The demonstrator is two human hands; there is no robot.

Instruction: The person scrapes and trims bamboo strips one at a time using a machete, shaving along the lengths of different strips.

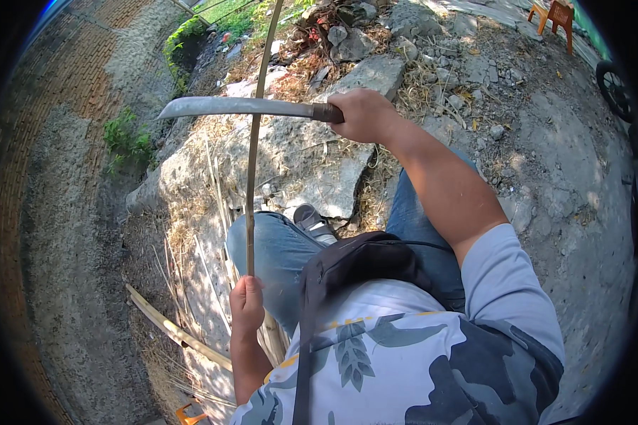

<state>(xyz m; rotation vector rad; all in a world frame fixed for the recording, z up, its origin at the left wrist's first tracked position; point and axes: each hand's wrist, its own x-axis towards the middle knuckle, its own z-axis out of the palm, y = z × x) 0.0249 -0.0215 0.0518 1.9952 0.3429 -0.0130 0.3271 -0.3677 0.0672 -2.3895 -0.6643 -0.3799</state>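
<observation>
A: What did the right hand [364, 115] have hold of?

B: A machete [220, 106], by its dark brown handle [326, 113]. The fingers were curled firmly round that handle, and the blade stretched out to the left of them

A: Which way did it point?

B: Its long axis ran crosswise, nearly level from side to side. The tip was the part farthest left of the right fingers, and it bent slightly back toward the person

A: And the left hand [247, 301]?

B: Its fingers were closed round the lower part of a long, narrow strip [252, 177]. I couldn't tell how much of the end sat inside the fist. From those fingers the strip ran up and away from the person, leaning a little to the right, and passed out of the upper edge of the view

A: How did the two lie together?

B: The blade crossed over the strip close to a right angle, left of the right fingers and well beyond the left ones. Whether they touched, I couldn't tell

A: What was around?

B: A denim-covered knee [276, 244] rose just beyond the left fingers and to their right. A pale pole [164, 324] lay slanting on the ground to their lower left. A stone slab [340, 180] lay on the person's side of the right fingers
</observation>
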